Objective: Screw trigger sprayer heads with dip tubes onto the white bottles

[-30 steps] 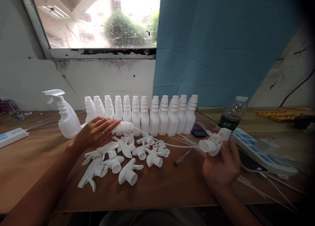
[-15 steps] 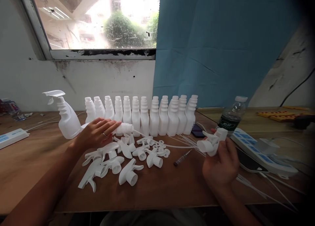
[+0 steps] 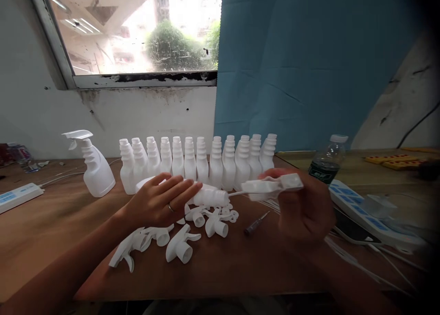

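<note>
My left hand [image 3: 161, 204] is wrapped round a white plastic bottle [image 3: 209, 197] held on its side above the table, neck pointing right. My right hand [image 3: 302, 209] grips a white trigger sprayer head [image 3: 271, 186], held level with its thin dip tube at the bottle's neck opening. Below and between the hands lie several loose white trigger heads [image 3: 182, 246] on the wooden table [image 3: 44, 232]. Behind them stands a row of several open white bottles [image 3: 202, 161]. One finished spray bottle [image 3: 94, 168] with its trigger fitted stands at the left.
A small screwdriver [image 3: 256, 223] lies right of the loose heads. A clear water bottle [image 3: 326, 161], a white power strip [image 3: 371, 214] and a dark phone [image 3: 350, 230] sit at the right. Another power strip [image 3: 17, 196] lies at the far left. Wall and window stand behind.
My left hand lifted the lying bottle and carried it rightward. My right hand turned the trigger head level and brought it left, with the dip tube now at the bottle's neck.
</note>
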